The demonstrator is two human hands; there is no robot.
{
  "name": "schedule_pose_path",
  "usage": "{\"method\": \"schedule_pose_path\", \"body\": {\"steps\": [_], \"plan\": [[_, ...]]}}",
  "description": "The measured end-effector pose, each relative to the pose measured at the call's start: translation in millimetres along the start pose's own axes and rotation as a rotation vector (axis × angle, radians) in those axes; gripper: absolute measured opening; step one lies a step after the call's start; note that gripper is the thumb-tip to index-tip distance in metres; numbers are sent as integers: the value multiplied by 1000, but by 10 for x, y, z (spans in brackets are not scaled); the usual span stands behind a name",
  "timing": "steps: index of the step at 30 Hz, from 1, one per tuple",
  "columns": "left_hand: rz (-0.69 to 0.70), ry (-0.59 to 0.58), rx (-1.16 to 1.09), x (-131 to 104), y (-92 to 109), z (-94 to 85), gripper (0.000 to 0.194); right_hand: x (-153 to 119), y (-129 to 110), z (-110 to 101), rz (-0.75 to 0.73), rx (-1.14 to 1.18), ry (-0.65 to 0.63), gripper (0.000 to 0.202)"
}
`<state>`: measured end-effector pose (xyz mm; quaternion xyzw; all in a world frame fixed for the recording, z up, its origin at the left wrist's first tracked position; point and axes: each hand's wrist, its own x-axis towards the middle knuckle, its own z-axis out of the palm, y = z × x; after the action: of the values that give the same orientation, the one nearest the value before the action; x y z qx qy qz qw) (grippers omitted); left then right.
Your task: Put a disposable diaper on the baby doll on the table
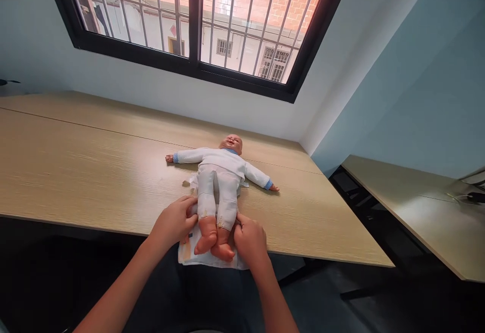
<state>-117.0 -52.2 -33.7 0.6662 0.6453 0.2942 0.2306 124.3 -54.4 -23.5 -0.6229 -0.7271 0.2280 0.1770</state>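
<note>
A baby doll (223,163) in a white top with blue cuffs and white trousers lies on its back, arms spread, its bare feet toward me. Under its legs a white cloth (189,257) with orange marks hangs over the table's front edge. My left hand (176,221) is closed beside the doll's lower leg on the left, its fingers pinching the cloth. My right hand (250,236) is closed at the other side of the lower legs, also gripping at the cloth; its fingertips are partly hidden.
The doll lies on a long light-wood table (94,166) against the wall below a barred window (193,19). At the right stands a second wooden table (424,206), with a dark gap between the two. A small piece of white material (189,182) shows beside the doll's waist.
</note>
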Motion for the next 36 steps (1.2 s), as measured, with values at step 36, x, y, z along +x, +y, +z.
{"method": "schedule_pose_path", "body": {"steps": [36], "plan": [[547,-291,-37,92,368,-325,15,407,-410,-284,-603,112,-130,20]]}}
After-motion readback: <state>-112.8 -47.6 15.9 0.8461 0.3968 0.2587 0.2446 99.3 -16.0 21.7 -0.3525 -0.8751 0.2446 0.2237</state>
